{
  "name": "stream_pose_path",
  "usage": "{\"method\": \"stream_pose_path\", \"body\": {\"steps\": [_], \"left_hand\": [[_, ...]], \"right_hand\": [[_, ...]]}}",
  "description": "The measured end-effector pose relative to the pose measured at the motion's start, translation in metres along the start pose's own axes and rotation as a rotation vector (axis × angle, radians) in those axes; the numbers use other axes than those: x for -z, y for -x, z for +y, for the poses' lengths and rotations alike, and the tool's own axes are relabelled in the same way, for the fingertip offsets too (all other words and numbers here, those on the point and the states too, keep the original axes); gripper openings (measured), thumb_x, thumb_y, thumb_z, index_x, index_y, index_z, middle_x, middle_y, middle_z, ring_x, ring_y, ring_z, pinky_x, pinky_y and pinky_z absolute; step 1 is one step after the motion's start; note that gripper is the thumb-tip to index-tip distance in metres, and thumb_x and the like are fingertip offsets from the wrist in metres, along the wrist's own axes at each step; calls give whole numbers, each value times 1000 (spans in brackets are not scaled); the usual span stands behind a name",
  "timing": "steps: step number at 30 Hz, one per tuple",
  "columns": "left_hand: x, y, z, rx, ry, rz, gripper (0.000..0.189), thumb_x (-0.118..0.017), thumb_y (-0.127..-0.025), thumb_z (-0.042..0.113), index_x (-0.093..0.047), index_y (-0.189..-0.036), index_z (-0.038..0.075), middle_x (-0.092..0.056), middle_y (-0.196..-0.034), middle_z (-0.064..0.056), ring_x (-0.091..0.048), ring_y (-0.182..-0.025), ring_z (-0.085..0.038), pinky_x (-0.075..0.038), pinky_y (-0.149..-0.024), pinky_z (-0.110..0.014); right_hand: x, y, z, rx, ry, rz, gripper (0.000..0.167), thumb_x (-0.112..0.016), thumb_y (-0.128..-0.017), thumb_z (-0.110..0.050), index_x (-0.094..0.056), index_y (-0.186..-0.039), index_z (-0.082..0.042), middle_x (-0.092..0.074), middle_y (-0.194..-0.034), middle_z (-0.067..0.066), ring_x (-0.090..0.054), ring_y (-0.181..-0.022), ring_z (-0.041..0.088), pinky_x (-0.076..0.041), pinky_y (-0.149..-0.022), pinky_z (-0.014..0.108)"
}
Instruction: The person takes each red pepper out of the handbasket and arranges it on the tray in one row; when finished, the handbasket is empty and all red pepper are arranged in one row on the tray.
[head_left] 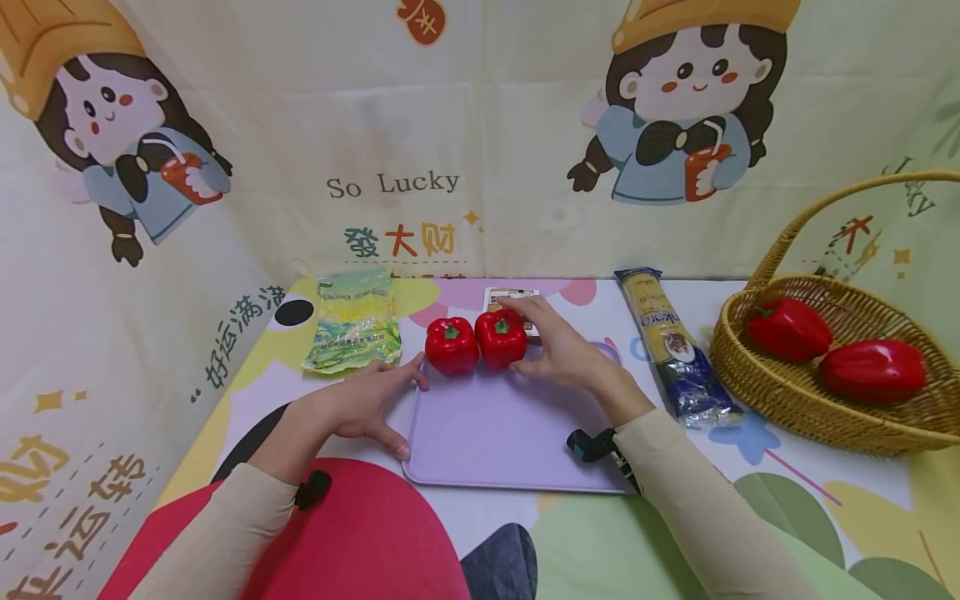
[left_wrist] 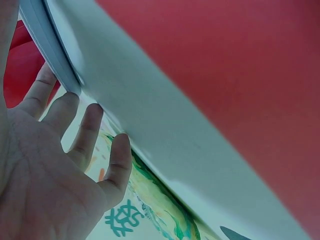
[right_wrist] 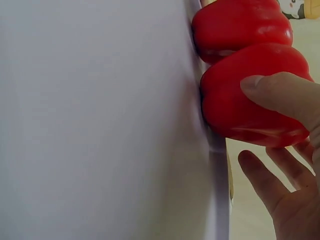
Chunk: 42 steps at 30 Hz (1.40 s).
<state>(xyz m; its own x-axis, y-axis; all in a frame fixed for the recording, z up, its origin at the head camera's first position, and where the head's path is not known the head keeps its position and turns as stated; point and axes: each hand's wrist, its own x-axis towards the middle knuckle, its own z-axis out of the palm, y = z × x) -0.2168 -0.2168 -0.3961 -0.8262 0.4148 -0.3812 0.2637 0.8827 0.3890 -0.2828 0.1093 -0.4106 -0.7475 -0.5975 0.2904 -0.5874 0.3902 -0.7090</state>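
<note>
Two red bell peppers stand side by side at the far left edge of a lilac tray [head_left: 510,437]: a left pepper [head_left: 452,348] and a right pepper [head_left: 501,342]. My right hand [head_left: 558,346] is around the right side of the right pepper. In the right wrist view its thumb lies over that pepper [right_wrist: 250,110], while the forefinger stands apart below it; contact is hard to tell. At the tray's left edge is my left hand [head_left: 367,404], fingers spread, thumb by the rim and forefinger close to the left pepper. It holds nothing.
A green-yellow packet [head_left: 354,321] lies behind the left hand. A small printed card [head_left: 513,293] is partly hidden behind the peppers. To the right lie a long pasta packet [head_left: 671,346] and a wicker basket [head_left: 783,408] with two red peppers [head_left: 873,371] in it.
</note>
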Motion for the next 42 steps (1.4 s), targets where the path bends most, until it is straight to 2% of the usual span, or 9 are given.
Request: {"method": "stream_pose_path", "body": {"steps": [5, 13, 20, 24, 30, 42], "left_hand": [[1, 0, 1, -7, -4, 4, 90, -96, -61, 52, -50, -136, 39, -25, -168, -4, -32, -144, -35, -54, -100, -54], [0, -2, 3, -15, -17, 12, 91, -96, -60, 52, -50, -137, 38, -25, -168, -6, -32, -145, -35, -53, -101, -55], [-1, -2, 2, -11, 2, -1, 90, -96, -60, 53, -50, -137, 38, -26, -167, -6, -32, -144, -35, -54, -100, -54], [-1, -2, 2, -11, -1, -5, 90, -95, -60, 54, -50, -137, 39, -25, -168, -4, -32, -144, -34, -54, -100, -54], [2, -2, 0, -6, -7, -8, 94, -95, -59, 56, -49, -139, 37, -24, -168, -5, -31, -144, -35, -54, -100, -53], [1, 0, 1, -3, -11, 0, 92, -96, -59, 55, -50, -137, 38, -26, -168, -6, -32, -144, -37, -55, -98, -54]], "right_hand": [[0, 0, 0, 4, -13, -16, 98, -89, -76, -4, -38, -158, -21, -44, -148, 5, -47, -136, 24, -57, -98, 47], [1, 1, -3, -9, 1, -30, 87, -87, -81, -11, -42, -155, -18, -40, -151, 6, -42, -141, 24, -56, -99, 45], [5, 7, -1, -9, -22, -12, 88, -85, -83, -13, -39, -157, -18, -42, -150, 7, -46, -136, 25, -54, -100, 52], [11, 14, 0, -12, -14, -4, 86, -86, -83, -16, -40, -156, -21, -42, -150, 5, -46, -137, 26, -54, -100, 55], [24, 19, 0, 53, 33, -11, 77, -82, -88, -17, -44, -154, -19, -44, -150, 7, -46, -138, 32, -54, -100, 55], [49, 47, 2, 71, 110, 26, 76, -84, -87, -17, -46, -154, -19, -44, -150, 7, -48, -135, 27, -57, -96, 53]]}}
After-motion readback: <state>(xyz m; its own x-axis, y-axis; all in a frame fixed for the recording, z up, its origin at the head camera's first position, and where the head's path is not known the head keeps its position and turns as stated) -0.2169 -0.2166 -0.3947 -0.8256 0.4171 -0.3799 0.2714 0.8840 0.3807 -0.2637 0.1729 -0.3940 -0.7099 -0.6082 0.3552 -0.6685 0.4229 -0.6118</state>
